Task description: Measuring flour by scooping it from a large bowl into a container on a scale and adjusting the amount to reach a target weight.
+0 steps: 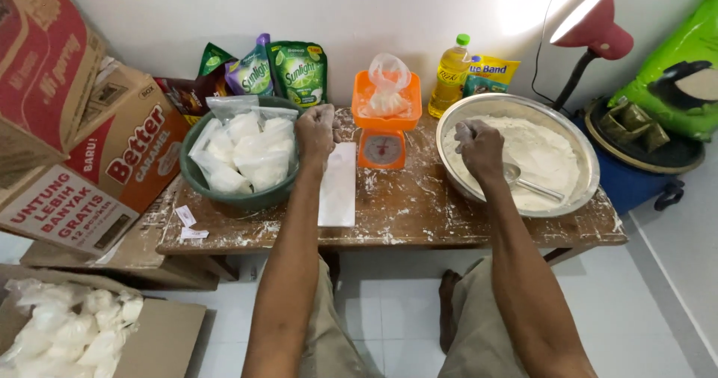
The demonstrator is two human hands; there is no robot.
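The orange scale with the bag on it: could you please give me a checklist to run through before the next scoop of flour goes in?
1. Orange scale upright on the wooden table: ok.
2. Clear bag sits in the scale's tray, mouth up: ok.
3. Spoon within reach, lying in the metal bowl of flour: ok.
4. Right hand over the bowl, not yet on the spoon: ok.
5. Left hand free, beside the green basin of filled bags: ok.
6. Dial reading: cannot tell.
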